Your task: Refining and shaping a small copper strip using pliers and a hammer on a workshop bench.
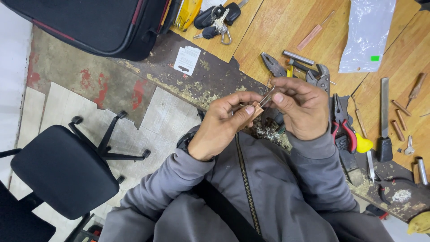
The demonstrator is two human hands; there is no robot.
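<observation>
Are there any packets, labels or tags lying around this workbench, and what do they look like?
Plastic bag: top right on the wooden bench, clear, long and flat, with a small green sticker near its lower edge.
Paper tag: on the worn dark surface beside the black case, small white card with rounded corners, dark print.
</observation>
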